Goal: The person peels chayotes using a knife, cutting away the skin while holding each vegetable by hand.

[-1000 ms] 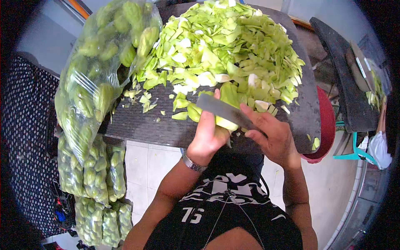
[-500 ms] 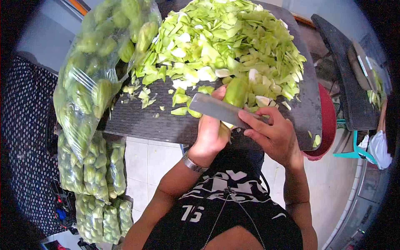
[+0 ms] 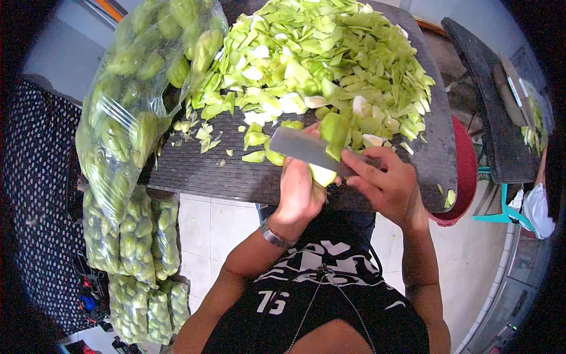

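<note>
One knife (image 3: 303,148) in right hand (image 3: 387,184), one green vegetable (image 3: 334,131) in left hand (image 3: 299,193)

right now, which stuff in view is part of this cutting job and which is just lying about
In the job:
- knife, in the right hand's grip
- green vegetable, in the left hand
- heap of cut pieces
- table
- big clear bag of whole vegetables, probably

Lying about, it seems:
- red tub
- teal frame
- patterned cloth
</note>
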Demonstrator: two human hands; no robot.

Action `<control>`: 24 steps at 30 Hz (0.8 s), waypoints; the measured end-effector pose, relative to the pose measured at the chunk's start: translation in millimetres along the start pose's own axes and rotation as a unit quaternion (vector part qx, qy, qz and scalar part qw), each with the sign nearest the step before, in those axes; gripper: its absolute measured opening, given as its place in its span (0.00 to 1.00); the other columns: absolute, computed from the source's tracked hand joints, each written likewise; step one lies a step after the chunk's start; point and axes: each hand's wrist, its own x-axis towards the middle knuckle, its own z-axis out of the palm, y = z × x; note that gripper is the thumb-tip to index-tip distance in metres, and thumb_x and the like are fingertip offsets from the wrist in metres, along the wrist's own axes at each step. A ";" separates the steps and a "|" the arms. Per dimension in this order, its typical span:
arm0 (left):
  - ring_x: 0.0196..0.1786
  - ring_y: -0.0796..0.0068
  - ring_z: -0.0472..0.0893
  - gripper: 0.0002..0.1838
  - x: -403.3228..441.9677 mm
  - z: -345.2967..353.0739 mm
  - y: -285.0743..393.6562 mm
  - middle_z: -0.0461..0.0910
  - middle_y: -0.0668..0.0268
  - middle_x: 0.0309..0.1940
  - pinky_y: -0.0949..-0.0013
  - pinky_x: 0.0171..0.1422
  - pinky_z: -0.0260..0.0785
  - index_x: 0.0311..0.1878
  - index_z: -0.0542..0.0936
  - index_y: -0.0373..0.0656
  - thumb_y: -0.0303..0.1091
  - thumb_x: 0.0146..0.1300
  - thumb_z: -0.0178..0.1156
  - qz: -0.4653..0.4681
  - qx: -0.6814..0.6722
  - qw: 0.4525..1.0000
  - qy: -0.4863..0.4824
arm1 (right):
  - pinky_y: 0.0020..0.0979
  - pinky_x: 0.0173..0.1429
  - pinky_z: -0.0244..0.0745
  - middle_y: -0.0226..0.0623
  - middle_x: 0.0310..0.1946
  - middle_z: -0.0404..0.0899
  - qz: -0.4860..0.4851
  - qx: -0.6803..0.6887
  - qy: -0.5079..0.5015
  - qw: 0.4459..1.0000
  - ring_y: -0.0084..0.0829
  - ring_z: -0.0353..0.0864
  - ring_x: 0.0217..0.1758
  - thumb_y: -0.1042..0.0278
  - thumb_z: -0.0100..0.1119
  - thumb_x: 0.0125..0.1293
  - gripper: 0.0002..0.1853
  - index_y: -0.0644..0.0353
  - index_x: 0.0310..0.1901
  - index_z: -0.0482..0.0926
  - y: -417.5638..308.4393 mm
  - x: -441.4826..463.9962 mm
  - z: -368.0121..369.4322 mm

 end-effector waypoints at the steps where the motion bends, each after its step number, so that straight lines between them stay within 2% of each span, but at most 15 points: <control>1: 0.46 0.68 0.85 0.20 -3.1 -0.1 2.3 0.82 0.60 0.53 0.63 0.39 0.81 0.65 0.74 0.41 0.42 0.78 0.53 -0.020 -0.019 1.000 -0.004 | 0.37 0.40 0.85 0.40 0.45 0.83 0.019 0.013 0.007 1.000 0.40 0.88 0.38 0.55 0.72 0.64 0.24 0.38 0.63 0.84 5.0 0.5 -0.3; 2: 0.42 0.67 0.85 0.19 -0.1 -8.3 -1.9 0.82 0.60 0.51 0.64 0.31 0.79 0.64 0.73 0.43 0.43 0.78 0.51 -0.063 0.002 0.998 0.009 | 0.38 0.41 0.84 0.40 0.45 0.83 0.039 0.026 0.014 0.999 0.40 0.88 0.38 0.56 0.72 0.64 0.24 0.39 0.62 0.85 11.5 0.6 -1.3; 4: 0.40 0.67 0.85 0.21 -2.2 0.8 2.0 0.82 0.60 0.51 0.64 0.32 0.79 0.64 0.72 0.43 0.45 0.78 0.51 -0.051 0.031 0.998 0.021 | 0.38 0.44 0.82 0.41 0.43 0.85 0.049 0.080 0.033 0.995 0.40 0.86 0.37 0.59 0.71 0.66 0.20 0.42 0.61 0.86 25.7 2.4 -1.0; 7: 0.40 0.66 0.86 0.25 -2.6 2.8 5.5 0.82 0.60 0.51 0.65 0.33 0.80 0.68 0.69 0.44 0.49 0.76 0.52 -0.057 0.048 0.997 0.016 | 0.37 0.45 0.81 0.43 0.43 0.87 0.066 0.124 -0.014 0.990 0.38 0.85 0.35 0.60 0.68 0.69 0.17 0.48 0.59 0.87 40.6 6.7 -6.4; 9: 0.40 0.65 0.86 0.26 -2.9 1.0 8.1 0.82 0.60 0.51 0.64 0.34 0.80 0.70 0.68 0.44 0.50 0.76 0.52 -0.063 0.031 0.998 0.002 | 0.35 0.45 0.81 0.44 0.46 0.87 0.134 0.096 0.004 0.986 0.35 0.85 0.34 0.60 0.66 0.72 0.17 0.53 0.58 0.87 74.3 7.4 -4.8; 10: 0.41 0.65 0.84 0.26 -5.7 7.0 13.0 0.84 0.62 0.48 0.62 0.38 0.77 0.68 0.73 0.45 0.53 0.77 0.50 -0.070 0.044 0.996 0.015 | 0.34 0.45 0.81 0.45 0.48 0.87 0.169 0.084 0.013 0.982 0.34 0.85 0.33 0.59 0.65 0.73 0.17 0.55 0.58 0.87 80.0 7.9 -3.9; 12: 0.44 0.66 0.84 0.26 -2.8 6.9 16.8 0.84 0.62 0.50 0.60 0.44 0.78 0.67 0.73 0.45 0.54 0.78 0.50 -0.100 0.011 0.994 0.043 | 0.33 0.45 0.81 0.46 0.50 0.87 0.348 0.201 -0.052 0.914 0.34 0.85 0.33 0.58 0.63 0.74 0.17 0.58 0.57 0.86 77.5 13.6 -17.1; 13: 0.45 0.66 0.84 0.27 -1.9 6.4 18.1 0.84 0.62 0.51 0.59 0.47 0.79 0.67 0.74 0.44 0.54 0.78 0.50 -0.116 -0.005 0.992 0.059 | 0.33 0.43 0.81 0.45 0.51 0.87 0.342 0.206 -0.056 0.915 0.33 0.85 0.34 0.58 0.63 0.75 0.16 0.58 0.57 0.86 71.4 12.4 -17.1; 15: 0.49 0.66 0.84 0.27 4.7 5.5 16.5 0.84 0.62 0.53 0.56 0.53 0.78 0.66 0.75 0.45 0.55 0.78 0.49 -0.085 0.042 0.994 0.061 | 0.32 0.38 0.81 0.45 0.52 0.87 0.330 0.217 -0.065 0.916 0.31 0.85 0.35 0.58 0.61 0.75 0.16 0.56 0.56 0.87 59.6 10.3 -17.0; 17: 0.52 0.65 0.84 0.26 10.1 -3.0 8.0 0.84 0.61 0.53 0.53 0.58 0.77 0.66 0.76 0.45 0.55 0.79 0.50 -0.064 0.066 0.995 0.048 | 0.32 0.35 0.82 0.44 0.50 0.87 0.164 0.123 -0.031 0.978 0.32 0.86 0.36 0.57 0.63 0.74 0.16 0.53 0.58 0.86 30.5 10.6 -9.5; 19: 0.55 0.63 0.84 0.25 14.5 -13.6 -1.2 0.84 0.61 0.54 0.51 0.62 0.77 0.65 0.77 0.44 0.54 0.79 0.51 -0.043 0.063 0.997 0.022 | 0.34 0.34 0.83 0.43 0.47 0.86 0.054 0.065 -0.014 0.996 0.34 0.87 0.37 0.55 0.64 0.72 0.18 0.49 0.60 0.84 3.8 7.1 -3.4; 20: 0.58 0.60 0.83 0.23 13.7 -5.8 -7.4 0.84 0.59 0.55 0.51 0.64 0.77 0.66 0.76 0.43 0.50 0.80 0.51 -0.005 -0.005 0.999 0.037 | 0.35 0.34 0.83 0.43 0.45 0.86 0.013 0.047 -0.014 0.999 0.36 0.87 0.38 0.54 0.65 0.71 0.20 0.47 0.62 0.83 -4.5 5.3 -0.8; 23: 0.60 0.60 0.83 0.24 19.8 -12.2 -8.9 0.81 0.56 0.60 0.52 0.64 0.78 0.69 0.73 0.42 0.48 0.81 0.49 -0.043 0.013 0.999 0.021 | 0.39 0.37 0.85 0.42 0.42 0.83 0.009 0.010 -0.010 1.000 0.43 0.88 0.38 0.53 0.68 0.68 0.24 0.41 0.65 0.81 -14.0 1.9 3.4; 24: 0.59 0.60 0.83 0.25 18.8 -11.0 -9.7 0.80 0.57 0.61 0.51 0.65 0.77 0.71 0.70 0.42 0.48 0.81 0.47 -0.026 0.031 0.999 0.028 | 0.39 0.36 0.85 0.42 0.42 0.83 0.007 0.001 -0.011 1.000 0.43 0.88 0.38 0.53 0.68 0.67 0.24 0.41 0.65 0.81 -13.2 1.6 3.4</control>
